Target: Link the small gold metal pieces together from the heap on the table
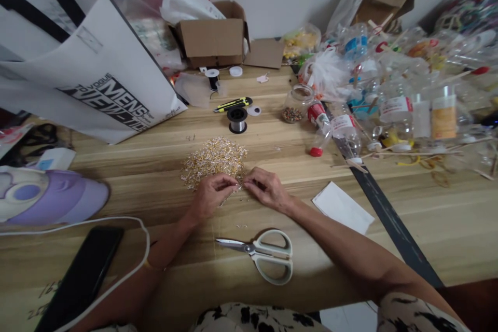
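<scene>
The wood-grained surface (163, 153) bore, mid-frame, a glittering gold-and-silver heap (213, 158) of tiny pieces, widest left to right. At its lower right, the left hand (212, 192) and right hand (269, 190) faced each other, fingertips pinched; contents too small to tell.

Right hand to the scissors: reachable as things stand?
Probably yes: the scissors lie just nearer the wearer than the right hand, and only bare tabletop shows between it and their handles.

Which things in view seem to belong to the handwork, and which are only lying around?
Likely work: left hand, right hand, gold-and-silver heap; perhaps scissors, silvery spool.
Probably lying about: black phone, white paper, shopping bag, clear bottles, cardboard box.
</scene>
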The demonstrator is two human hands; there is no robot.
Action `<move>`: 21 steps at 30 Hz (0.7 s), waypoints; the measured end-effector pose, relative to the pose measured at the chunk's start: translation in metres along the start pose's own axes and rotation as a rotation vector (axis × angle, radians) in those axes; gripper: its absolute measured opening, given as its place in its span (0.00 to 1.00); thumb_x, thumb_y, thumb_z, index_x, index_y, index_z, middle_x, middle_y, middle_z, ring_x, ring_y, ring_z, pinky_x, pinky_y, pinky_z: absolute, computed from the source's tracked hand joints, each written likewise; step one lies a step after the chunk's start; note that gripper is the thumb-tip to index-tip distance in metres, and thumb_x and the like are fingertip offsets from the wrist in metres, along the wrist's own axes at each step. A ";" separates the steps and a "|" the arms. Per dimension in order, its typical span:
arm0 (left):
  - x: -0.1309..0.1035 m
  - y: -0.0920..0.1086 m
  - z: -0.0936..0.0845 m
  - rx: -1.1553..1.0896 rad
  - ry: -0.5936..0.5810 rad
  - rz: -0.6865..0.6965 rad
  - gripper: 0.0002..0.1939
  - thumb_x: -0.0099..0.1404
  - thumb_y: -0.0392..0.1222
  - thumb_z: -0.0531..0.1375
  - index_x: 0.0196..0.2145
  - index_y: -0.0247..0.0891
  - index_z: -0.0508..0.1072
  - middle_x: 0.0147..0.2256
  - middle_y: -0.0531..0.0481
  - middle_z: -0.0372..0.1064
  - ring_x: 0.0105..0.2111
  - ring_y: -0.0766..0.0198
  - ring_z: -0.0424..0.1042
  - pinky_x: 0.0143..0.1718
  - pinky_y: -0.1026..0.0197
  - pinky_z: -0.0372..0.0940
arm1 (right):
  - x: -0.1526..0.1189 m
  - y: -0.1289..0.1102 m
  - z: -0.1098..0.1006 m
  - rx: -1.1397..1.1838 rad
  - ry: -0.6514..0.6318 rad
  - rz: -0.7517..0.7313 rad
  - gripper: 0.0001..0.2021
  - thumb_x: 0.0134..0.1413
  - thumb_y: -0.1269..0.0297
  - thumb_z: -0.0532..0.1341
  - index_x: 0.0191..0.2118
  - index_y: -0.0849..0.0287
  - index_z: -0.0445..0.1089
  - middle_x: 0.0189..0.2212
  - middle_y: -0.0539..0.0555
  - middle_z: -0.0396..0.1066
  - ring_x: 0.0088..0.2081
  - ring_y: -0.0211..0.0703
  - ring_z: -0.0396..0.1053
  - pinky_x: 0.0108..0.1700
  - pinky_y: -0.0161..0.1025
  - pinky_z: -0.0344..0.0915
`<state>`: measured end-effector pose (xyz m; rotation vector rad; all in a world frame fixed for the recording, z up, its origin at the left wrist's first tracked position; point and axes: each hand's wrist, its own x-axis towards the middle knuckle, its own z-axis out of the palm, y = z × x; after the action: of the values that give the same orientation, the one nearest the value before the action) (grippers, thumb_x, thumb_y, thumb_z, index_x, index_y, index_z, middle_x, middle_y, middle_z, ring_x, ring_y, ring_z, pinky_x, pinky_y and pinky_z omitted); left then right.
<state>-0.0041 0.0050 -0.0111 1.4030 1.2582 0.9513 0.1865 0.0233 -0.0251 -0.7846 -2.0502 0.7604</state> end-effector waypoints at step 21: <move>-0.001 -0.002 0.003 0.177 0.084 0.189 0.05 0.54 0.35 0.61 0.29 0.34 0.76 0.28 0.47 0.76 0.28 0.65 0.74 0.31 0.66 0.69 | -0.004 -0.003 0.000 -0.249 -0.019 -0.145 0.03 0.60 0.67 0.54 0.36 0.59 0.64 0.29 0.53 0.67 0.28 0.38 0.64 0.29 0.33 0.59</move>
<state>-0.0017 0.0030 -0.0133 1.6578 1.3156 1.0561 0.1875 0.0185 -0.0243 -0.7563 -2.2192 0.4392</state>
